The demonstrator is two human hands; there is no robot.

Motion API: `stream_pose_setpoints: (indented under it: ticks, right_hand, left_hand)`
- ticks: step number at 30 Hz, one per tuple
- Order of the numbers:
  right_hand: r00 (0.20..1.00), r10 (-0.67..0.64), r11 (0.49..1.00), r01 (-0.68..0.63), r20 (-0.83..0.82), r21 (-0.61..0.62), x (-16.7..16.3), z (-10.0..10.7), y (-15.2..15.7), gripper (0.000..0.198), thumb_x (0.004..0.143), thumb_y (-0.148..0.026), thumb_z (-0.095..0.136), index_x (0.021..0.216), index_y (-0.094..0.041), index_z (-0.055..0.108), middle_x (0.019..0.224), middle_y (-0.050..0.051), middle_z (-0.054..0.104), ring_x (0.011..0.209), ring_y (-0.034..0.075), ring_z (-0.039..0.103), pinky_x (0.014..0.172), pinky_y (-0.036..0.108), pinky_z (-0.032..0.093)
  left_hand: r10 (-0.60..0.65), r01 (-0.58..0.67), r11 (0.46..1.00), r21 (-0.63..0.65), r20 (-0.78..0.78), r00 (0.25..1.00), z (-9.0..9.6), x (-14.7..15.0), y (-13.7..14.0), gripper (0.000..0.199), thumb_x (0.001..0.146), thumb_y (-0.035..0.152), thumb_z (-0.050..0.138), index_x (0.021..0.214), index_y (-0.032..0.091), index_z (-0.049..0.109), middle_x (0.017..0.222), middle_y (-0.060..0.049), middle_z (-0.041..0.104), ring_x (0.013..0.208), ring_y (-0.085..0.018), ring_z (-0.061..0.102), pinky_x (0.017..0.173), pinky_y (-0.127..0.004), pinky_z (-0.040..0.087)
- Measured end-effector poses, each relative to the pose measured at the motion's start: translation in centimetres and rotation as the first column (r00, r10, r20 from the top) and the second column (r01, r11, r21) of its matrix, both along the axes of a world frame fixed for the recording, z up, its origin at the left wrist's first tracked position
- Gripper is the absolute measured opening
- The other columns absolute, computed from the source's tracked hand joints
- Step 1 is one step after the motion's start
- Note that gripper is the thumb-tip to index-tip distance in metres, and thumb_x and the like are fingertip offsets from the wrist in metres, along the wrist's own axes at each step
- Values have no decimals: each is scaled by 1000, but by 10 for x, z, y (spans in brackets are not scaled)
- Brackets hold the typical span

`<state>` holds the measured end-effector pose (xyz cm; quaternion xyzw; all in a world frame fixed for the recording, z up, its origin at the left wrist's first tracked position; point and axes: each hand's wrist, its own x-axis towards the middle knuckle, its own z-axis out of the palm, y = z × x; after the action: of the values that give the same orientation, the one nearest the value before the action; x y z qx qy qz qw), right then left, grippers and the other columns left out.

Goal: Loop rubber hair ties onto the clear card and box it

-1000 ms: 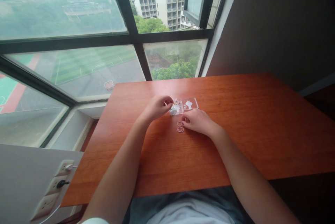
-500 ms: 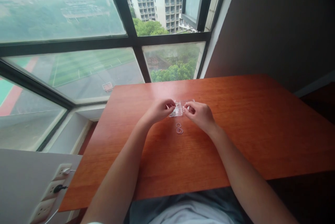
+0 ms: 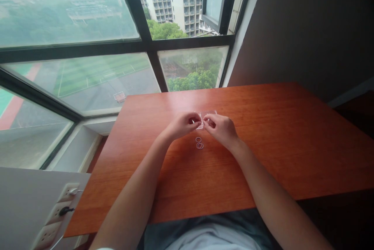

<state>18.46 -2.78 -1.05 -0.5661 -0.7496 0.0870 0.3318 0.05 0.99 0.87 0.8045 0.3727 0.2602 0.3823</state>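
My left hand [image 3: 186, 123] and my right hand [image 3: 222, 126] meet over a clear plastic box [image 3: 200, 126], their fingertips nearly touching. Thumb and forefinger are pinched together on each hand. Whatever sits between those fingers is too small to make out. Much of the box is hidden behind the hands, and a clear part of it, perhaps a lid [image 3: 212, 112], shows past my right fingers. Closer to me on the table lie a few thin pale rings: a single ring [image 3: 198, 139] and, just below it, an overlapping pair of rings [image 3: 200, 146].
The reddish-brown wooden table [image 3: 280, 137] reaches widely to the right. Beyond its far edge stands a dark-framed window [image 3: 152, 43]. Wall sockets with a black plug [image 3: 64, 211] and a white cable are low on the left.
My left hand has shifted right, so the gap between both hands' fingertips has nearly closed. It now covers more of the clear box. The rings stay where they lay.
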Motion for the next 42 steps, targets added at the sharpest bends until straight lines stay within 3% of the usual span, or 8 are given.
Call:
stream_pose_setpoints:
  ticks: [7,10,20,29,42]
  right_hand:
    - [1000,-4,1000,4,23,0,1,-1,1,13,83,-29,57,86,-24,68,68,-2,65,62,13,57,62,23,36]
    - [999,3,1000,-2,48,-27,2,0,0,12,82,-28,57,87,-25,69,69,-2,65,64,14,58,61,23,35]
    - [987,47,984,-19,153,-178,2,3,0,15,85,-31,56,90,-25,69,76,-1,70,68,15,60,60,25,34]
    - [935,271,931,-193,230,-310,-5,0,-7,11,84,-30,59,87,-27,69,84,-2,71,74,14,61,61,24,34]
    - [882,284,922,-144,376,-359,-8,0,-10,11,81,-30,58,79,-25,68,84,2,71,75,17,63,56,25,31]
  left_hand:
    - [144,-112,972,207,-146,979,-5,-2,4,10,78,18,58,77,14,67,68,-1,64,59,-9,50,55,-19,36]
    - [159,-117,964,239,-166,973,-6,-3,5,10,78,18,58,77,15,68,69,-1,65,59,-9,51,55,-19,36]
    - [196,-157,967,201,-194,961,1,-7,3,14,81,25,57,82,16,69,71,-2,66,59,-10,53,54,-20,36]
    - [203,-164,966,201,-190,961,3,-11,4,18,82,26,55,84,15,69,75,-4,68,60,-11,53,54,-20,36]
    - [196,-159,967,198,-186,963,2,-11,5,17,82,25,54,83,15,68,74,-4,68,60,-11,54,54,-20,36]
